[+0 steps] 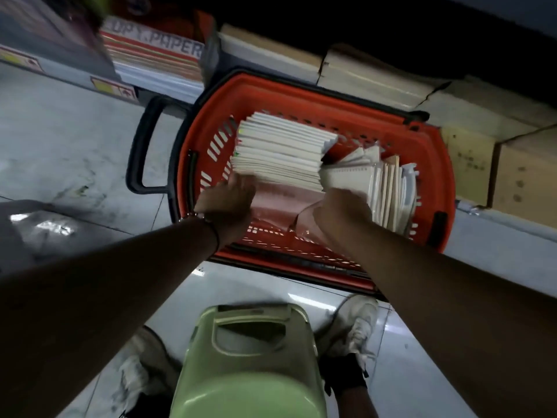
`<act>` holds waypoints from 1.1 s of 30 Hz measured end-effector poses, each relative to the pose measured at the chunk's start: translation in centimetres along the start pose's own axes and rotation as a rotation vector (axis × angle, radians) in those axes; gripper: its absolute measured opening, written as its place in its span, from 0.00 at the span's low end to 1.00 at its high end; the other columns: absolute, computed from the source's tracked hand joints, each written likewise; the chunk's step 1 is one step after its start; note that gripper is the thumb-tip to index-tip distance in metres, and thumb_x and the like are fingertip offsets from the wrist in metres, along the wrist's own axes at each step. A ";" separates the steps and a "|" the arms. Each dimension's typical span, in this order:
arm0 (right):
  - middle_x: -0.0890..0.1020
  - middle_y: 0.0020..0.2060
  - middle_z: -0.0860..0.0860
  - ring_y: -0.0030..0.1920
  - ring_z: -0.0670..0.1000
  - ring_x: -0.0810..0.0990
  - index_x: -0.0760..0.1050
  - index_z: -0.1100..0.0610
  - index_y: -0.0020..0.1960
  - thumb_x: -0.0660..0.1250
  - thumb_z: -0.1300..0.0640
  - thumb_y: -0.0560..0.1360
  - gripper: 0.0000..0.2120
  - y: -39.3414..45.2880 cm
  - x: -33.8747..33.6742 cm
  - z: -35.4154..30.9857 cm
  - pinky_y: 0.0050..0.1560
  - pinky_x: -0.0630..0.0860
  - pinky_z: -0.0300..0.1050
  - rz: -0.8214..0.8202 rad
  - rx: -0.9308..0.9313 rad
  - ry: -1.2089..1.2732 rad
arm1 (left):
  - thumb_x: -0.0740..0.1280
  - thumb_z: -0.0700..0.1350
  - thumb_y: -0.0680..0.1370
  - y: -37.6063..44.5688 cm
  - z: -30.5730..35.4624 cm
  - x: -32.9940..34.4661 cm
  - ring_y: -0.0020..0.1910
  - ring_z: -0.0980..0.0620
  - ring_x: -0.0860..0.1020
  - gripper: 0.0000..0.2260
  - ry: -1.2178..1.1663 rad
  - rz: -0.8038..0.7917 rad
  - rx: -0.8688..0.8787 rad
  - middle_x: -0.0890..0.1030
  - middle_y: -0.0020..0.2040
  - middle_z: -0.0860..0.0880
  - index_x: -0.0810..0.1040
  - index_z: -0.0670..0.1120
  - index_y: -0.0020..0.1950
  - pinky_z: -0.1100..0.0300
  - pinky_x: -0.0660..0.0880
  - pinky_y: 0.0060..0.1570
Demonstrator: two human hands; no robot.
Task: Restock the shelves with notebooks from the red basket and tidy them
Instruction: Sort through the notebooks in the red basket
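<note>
Down low, a pale green stool sits on the grey floor, a white shoe just right of it and another on its left. Up top, a copy paper box stands at left, with cardboard boxes lined up to the right.
</note>
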State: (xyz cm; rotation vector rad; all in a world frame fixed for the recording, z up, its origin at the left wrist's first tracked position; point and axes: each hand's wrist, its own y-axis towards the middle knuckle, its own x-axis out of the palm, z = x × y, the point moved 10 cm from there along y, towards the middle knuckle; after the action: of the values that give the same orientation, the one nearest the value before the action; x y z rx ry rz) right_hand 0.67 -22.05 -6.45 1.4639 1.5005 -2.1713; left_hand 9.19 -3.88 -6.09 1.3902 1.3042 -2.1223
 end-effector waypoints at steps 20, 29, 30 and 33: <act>0.81 0.43 0.56 0.44 0.60 0.81 0.73 0.56 0.53 0.61 0.55 0.79 0.06 -1.6 -1.2 -4.0 0.38 0.66 0.46 0.234 -0.542 0.031 | 0.68 0.45 0.79 1.0 -3.0 -0.1 0.50 0.43 0.78 0.15 -0.449 0.296 -0.153 0.76 0.59 0.44 0.69 0.47 0.63 0.48 0.78 0.44; 0.76 0.32 0.46 0.31 0.49 0.75 0.66 0.49 0.48 0.60 0.55 0.82 0.05 -6.2 -9.3 0.4 0.32 0.71 0.47 0.327 -0.521 0.384 | 0.67 0.46 0.81 -2.0 -1.8 -6.0 0.42 0.57 0.80 0.03 -0.807 0.267 -0.057 0.81 0.46 0.52 0.77 0.48 0.53 0.68 0.72 0.34; 0.75 0.32 0.45 0.31 0.45 0.75 0.66 0.48 0.48 0.60 0.55 0.82 0.06 -6.7 -10.5 1.2 0.31 0.70 0.46 0.346 -0.490 0.445 | 0.67 0.46 0.81 -2.5 -1.4 -7.4 0.39 0.58 0.80 0.02 -0.893 0.266 -0.039 0.82 0.44 0.52 0.76 0.49 0.51 0.68 0.73 0.33; 0.73 0.33 0.43 0.32 0.37 0.73 0.68 0.50 0.48 0.60 0.58 0.83 0.06 -8.7 -14.4 2.8 0.30 0.64 0.33 0.405 -0.406 0.659 | 0.67 0.49 0.81 -4.3 0.5 -11.9 0.43 0.53 0.82 0.06 -1.112 0.261 0.051 0.83 0.45 0.49 0.75 0.48 0.52 0.57 0.79 0.37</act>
State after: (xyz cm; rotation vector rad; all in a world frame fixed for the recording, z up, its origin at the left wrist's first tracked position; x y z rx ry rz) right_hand 1.46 -25.53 10.23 2.1837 1.4950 -1.1212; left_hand 11.96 -4.63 6.21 0.1926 0.5650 -2.1523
